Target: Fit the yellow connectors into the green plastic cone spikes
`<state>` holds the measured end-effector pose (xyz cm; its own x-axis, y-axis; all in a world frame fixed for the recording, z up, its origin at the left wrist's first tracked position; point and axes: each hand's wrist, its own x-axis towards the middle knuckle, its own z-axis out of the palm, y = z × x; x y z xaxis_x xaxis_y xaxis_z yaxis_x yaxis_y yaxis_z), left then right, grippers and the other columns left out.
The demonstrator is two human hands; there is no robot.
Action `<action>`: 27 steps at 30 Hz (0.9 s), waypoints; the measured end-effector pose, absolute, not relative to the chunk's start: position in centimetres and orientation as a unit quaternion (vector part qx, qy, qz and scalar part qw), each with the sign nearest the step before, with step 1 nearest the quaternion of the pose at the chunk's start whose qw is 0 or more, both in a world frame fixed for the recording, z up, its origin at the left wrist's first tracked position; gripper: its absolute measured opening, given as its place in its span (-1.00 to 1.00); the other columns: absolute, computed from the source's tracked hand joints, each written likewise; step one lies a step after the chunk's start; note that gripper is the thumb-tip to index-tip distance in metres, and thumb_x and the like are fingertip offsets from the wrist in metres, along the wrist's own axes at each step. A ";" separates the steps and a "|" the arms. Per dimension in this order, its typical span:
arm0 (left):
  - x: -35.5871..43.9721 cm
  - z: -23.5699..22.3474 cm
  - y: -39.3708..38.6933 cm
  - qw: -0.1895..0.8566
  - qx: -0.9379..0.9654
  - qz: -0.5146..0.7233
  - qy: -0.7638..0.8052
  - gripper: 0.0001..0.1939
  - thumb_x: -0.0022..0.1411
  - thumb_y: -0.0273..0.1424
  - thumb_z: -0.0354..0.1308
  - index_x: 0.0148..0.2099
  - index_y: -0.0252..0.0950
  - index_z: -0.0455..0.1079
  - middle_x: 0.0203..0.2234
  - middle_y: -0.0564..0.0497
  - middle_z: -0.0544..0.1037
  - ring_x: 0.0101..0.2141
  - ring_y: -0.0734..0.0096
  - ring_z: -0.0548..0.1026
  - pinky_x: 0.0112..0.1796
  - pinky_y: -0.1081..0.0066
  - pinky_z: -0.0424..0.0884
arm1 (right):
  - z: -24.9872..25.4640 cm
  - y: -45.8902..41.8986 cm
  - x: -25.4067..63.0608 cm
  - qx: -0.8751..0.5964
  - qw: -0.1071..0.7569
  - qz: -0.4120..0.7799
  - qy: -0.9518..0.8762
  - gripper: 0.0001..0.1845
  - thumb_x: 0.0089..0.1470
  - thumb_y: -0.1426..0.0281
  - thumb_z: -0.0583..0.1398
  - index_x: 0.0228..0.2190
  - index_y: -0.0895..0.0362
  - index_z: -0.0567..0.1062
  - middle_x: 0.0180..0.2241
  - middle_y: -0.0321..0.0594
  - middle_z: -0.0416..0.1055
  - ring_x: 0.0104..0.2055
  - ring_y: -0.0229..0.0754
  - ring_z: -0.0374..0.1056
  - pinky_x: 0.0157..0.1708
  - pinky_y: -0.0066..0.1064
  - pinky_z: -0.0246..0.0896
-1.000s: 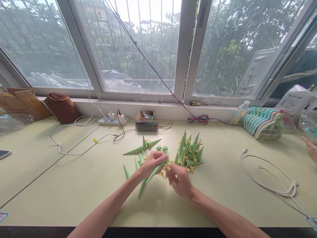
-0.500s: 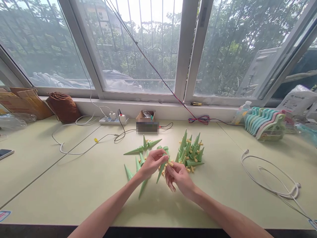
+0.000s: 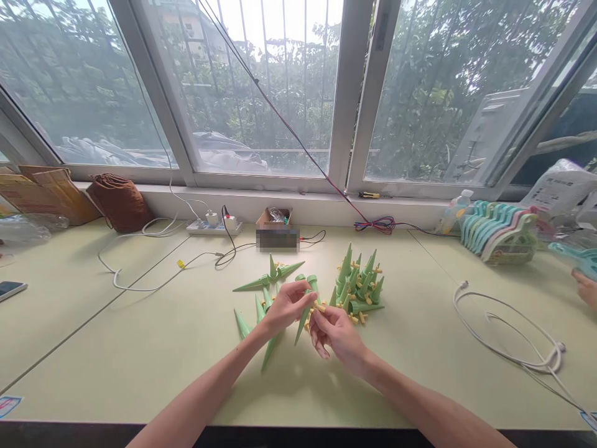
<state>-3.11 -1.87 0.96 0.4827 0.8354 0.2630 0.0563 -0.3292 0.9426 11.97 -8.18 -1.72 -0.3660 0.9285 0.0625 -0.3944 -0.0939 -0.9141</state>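
My left hand (image 3: pixel 290 306) is closed on a green plant watering spike (image 3: pixel 302 325), whose tip points down toward the table. Against the spike's upper end sits a small yellow valve (image 3: pixel 319 307), pinched by the fingers of my right hand (image 3: pixel 336 331). How far the valve goes into the spike is hidden by my fingers. Just left of my hands lie several loose green spikes (image 3: pixel 254 284). To the right of them stands a close cluster of green spikes (image 3: pixel 347 267) with yellow valves on them. More yellow valves are partly hidden behind my right hand.
A small cardboard box (image 3: pixel 275 218) and a power strip (image 3: pixel 214 228) sit along the window sill. Coiled white cable (image 3: pixel 508 361) lies at the right, near a row of hangers (image 3: pixel 499 233). Another person's hand (image 3: pixel 585 287) holds a teal hanger at the right edge. A phone (image 3: pixel 12 289) lies far left.
My hands stay almost in place, with the right fingers shifting slightly at the valve. Another person's hand with a teal hanger has come into view at the right edge.
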 end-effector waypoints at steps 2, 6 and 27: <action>-3.1 1.1 -1.9 0.488 0.710 0.391 0.324 -0.59 0.24 -0.10 0.19 -0.44 -0.34 0.30 -0.66 0.17 0.23 -0.72 0.65 0.19 -0.72 0.60 0.09 | -1.7 -8.2 12.0 -0.299 0.481 0.667 -0.484 -0.55 0.19 0.05 0.19 -0.48 0.17 0.36 -0.67 -0.37 0.34 -0.79 -0.40 0.16 -0.79 -0.55 0.03; -3.2 1.3 -1.8 0.500 0.707 0.368 0.340 -0.55 0.24 -0.06 0.16 -0.47 -0.33 0.27 -0.68 0.18 0.21 -0.73 0.64 0.19 -0.73 0.59 0.06 | -1.9 -8.2 11.8 -0.343 0.484 0.605 -0.531 -0.59 0.23 0.09 0.13 -0.47 0.15 0.33 -0.68 -0.38 0.31 -0.77 -0.38 0.16 -0.77 -0.54 0.02; -3.3 0.6 -1.3 0.622 0.655 0.316 0.290 -0.53 0.25 -0.08 0.17 -0.51 -0.31 0.21 -0.68 0.16 0.26 -0.70 0.62 0.23 -0.67 0.54 0.09 | -3.3 -8.7 12.3 -0.405 0.496 0.307 -0.704 -0.79 -0.09 0.65 0.01 -0.55 0.10 0.18 -0.65 -0.40 0.24 -0.60 -0.34 0.14 -0.52 -0.52 0.01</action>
